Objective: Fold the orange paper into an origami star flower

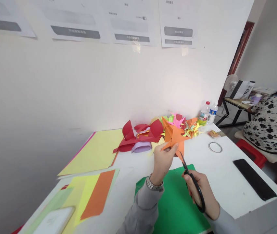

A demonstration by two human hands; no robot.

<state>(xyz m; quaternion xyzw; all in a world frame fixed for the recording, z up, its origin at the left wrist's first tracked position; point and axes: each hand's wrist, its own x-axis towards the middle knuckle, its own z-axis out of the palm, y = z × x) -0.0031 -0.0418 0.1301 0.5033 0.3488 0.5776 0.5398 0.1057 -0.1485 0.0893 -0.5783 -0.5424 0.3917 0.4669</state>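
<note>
My left hand [162, 159] pinches an orange folded-paper star [176, 135] by its lower left side, holding it up above the table. In my right hand [201, 190] is a pair of black-handled scissors [194, 185], fingers closed round the handles. The scissor blades point up and touch the star's lower point; I cannot tell whether they are cutting into the paper. Below both hands lies a green sheet [177, 201]. Behind the star is a heap of folded paper pieces, among them a pink star [177, 122] and red curled shapes [156, 130].
Coloured paper sheets [99, 191] and a phone [55, 221] lie at the left, a large yellow sheet [96, 148] behind them. At the right are a tape ring [215, 147], a black flat case [254, 178] and two bottles [207, 112]. A person in a floral top [272, 120] sits beyond.
</note>
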